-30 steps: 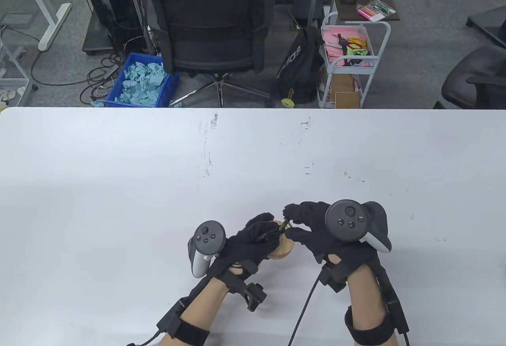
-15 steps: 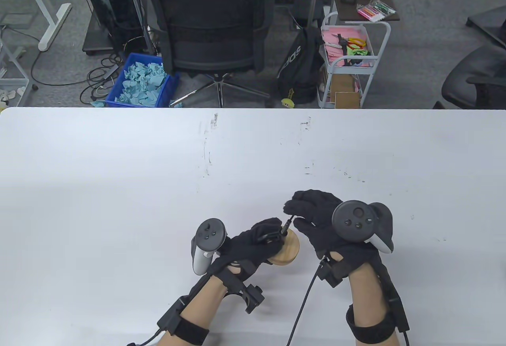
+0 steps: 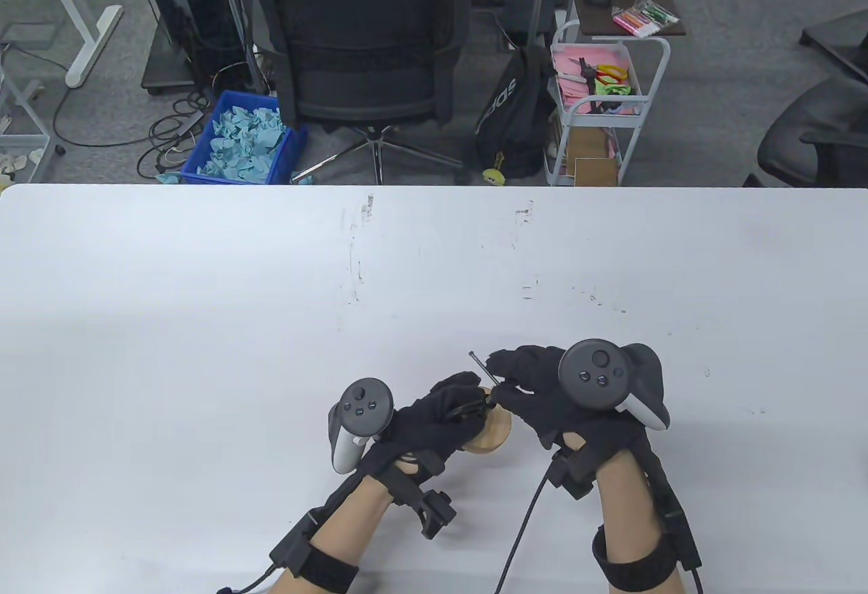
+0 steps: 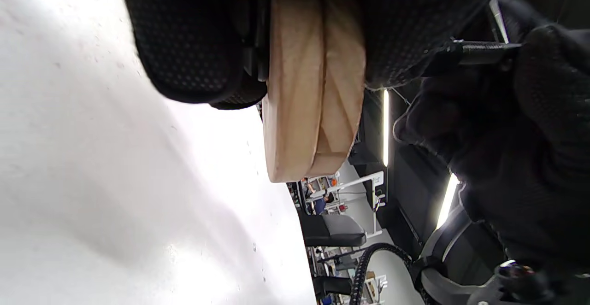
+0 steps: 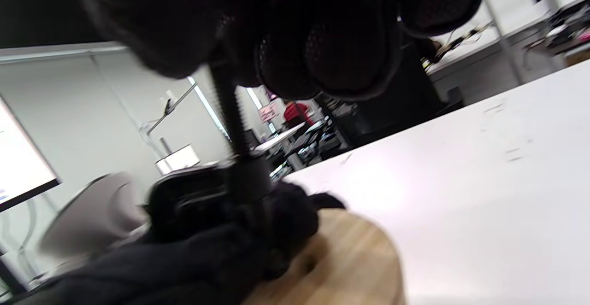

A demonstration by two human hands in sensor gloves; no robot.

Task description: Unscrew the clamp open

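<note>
A small black screw clamp [image 3: 468,409] sits on two stacked round wooden discs [image 3: 493,430] near the table's front edge. My left hand [image 3: 434,418] grips the clamp frame and the discs. My right hand [image 3: 522,384] pinches the clamp's threaded screw near its thin metal handle bar [image 3: 480,367], which sticks out up and to the left. In the left wrist view the discs [image 4: 313,93] stand on edge between my gloved fingers, and the screw [image 4: 479,49] runs into my right hand. In the right wrist view the threaded screw [image 5: 230,111] rises from the clamp body [image 5: 193,194] into my fingers [image 5: 322,42].
The white table [image 3: 203,316] spreads wide behind and beside my hands, with faint scuff marks. Beyond its far edge stand a black office chair [image 3: 359,45], a blue bin of paper [image 3: 244,140] and a white cart [image 3: 597,106].
My right hand has turned on the screw and shifted back down-left; the thin handle bar now sticks out above its fingers. My left hand and the discs moved slightly.
</note>
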